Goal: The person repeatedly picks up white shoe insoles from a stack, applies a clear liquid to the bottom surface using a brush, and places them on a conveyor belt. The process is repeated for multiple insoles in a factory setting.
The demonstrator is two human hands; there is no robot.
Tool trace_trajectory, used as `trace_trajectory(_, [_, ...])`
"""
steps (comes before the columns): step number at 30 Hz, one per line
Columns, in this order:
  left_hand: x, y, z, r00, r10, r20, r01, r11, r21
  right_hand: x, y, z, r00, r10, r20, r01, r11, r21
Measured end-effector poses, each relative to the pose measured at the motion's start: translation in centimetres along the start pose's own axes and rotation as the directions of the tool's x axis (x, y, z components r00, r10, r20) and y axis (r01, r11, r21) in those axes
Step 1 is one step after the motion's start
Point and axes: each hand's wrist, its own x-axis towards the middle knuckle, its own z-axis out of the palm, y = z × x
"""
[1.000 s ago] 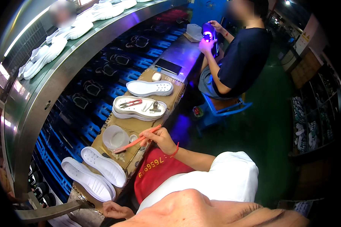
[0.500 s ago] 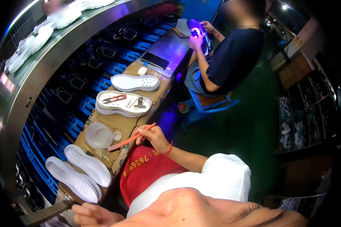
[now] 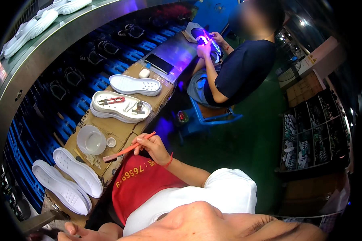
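Note:
My right hand (image 3: pixel 153 149) is closed round the thin handle of an orange-red brush (image 3: pixel 133 146). The brush's bristle end points down-left over the edge of the cardboard-covered bench, close to a small white cap (image 3: pixel 111 142) and a translucent plastic cup (image 3: pixel 91 140). My left hand (image 3: pixel 82 233) is at the lower left edge, partly cut off, its visible fingers apart with nothing seen in them. Beside it on the bench lie two white shoe soles (image 3: pixel 62 186) (image 3: pixel 78 172). Farther along, a white sole (image 3: pixel 122 112) carries red-handled thread snips (image 3: pixel 112 101) and small metal parts.
Another white sole (image 3: pixel 134 85), a white rounded case (image 3: pixel 144 73) and a dark flat tablet-like thing (image 3: pixel 159 63) lie farther up the bench. A conveyor (image 3: pixel 32 52) runs at left. A co-worker (image 3: pixel 245 76) sits on a blue chair, holding a shoe under violet light. Shelving (image 3: pixel 313 132) stands at right.
The whole view has shifted, so the bench and soles sit farther left. My left hand's fingers look more spread. My right hand keeps the brush in nearly the same place over the bench edge.

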Motion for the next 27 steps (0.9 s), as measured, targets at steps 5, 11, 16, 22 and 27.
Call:
trace_trajectory(5, [0.2,0.4,0.1,1.000,0.003,-0.006,-0.003,1.000,0.006,0.2,0.3,-0.3,0.999,0.024,0.023,-0.023,0.999,-0.032])
trace_trajectory(11, [0.6,0.4,0.1,1.000,-0.006,0.000,0.006,1.000,0.002,0.3,0.3,-0.4,0.999,0.050,0.008,-0.050,0.999,-0.021])
trace_trajectory(16, [0.6,0.2,0.0,1.000,-0.018,-0.002,0.018,1.000,0.008,0.6,0.1,-0.1,0.998,0.062,0.023,-0.061,0.998,-0.023])
trace_trajectory(22, [0.9,0.1,-0.1,1.000,-0.030,-0.008,0.030,1.000,0.000,0.8,-0.1,0.6,0.998,0.055,0.028,-0.056,0.998,0.033])
trace_trajectory(27, [1.2,0.1,-0.2,0.999,-0.033,-0.011,0.033,0.999,-0.006,0.6,-0.3,0.8,0.996,0.080,0.025,-0.081,0.996,0.038])
